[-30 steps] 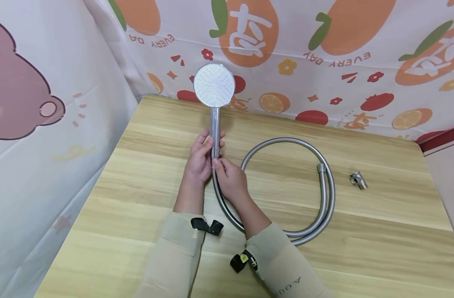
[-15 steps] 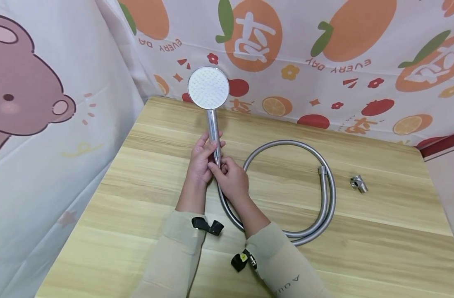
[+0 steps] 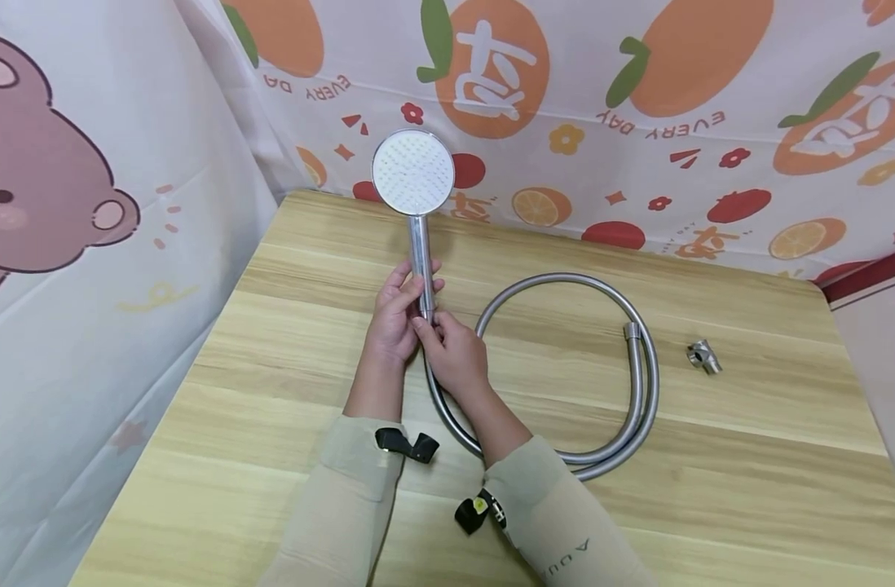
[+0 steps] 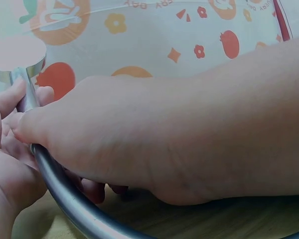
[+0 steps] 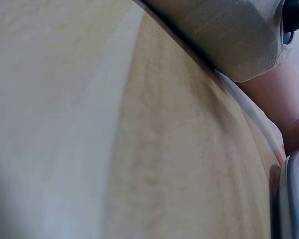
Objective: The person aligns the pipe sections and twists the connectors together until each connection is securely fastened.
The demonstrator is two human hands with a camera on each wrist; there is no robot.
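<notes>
A chrome hand shower (image 3: 414, 173) with a round white spray face is held upright, its face turned toward me. My left hand (image 3: 392, 322) grips the lower handle, thumb across the front and fingertips showing on the far side. Just below, my right hand (image 3: 456, 350) pinches the top end of the metal shower hose (image 3: 654, 359) where it meets the handle. In the left wrist view, the hose (image 4: 72, 199) curves down from between the hands, and the right hand (image 4: 84, 124) covers much of the joint. The rest of the hose loops on the table to the right.
The hose's other end (image 3: 632, 330) lies inside the loop, with a wider metal nut. Farther right is a small chrome valve fitting (image 3: 704, 356). A printed cloth (image 3: 506, 187) hangs behind the wooden table (image 3: 748, 473), and another cloth (image 3: 198, 244) hangs at the left.
The shower head has tilted slightly left at its top. My right thumb and fingers have shifted a little around the hose end below the handle. The loop and fitting stay put.
</notes>
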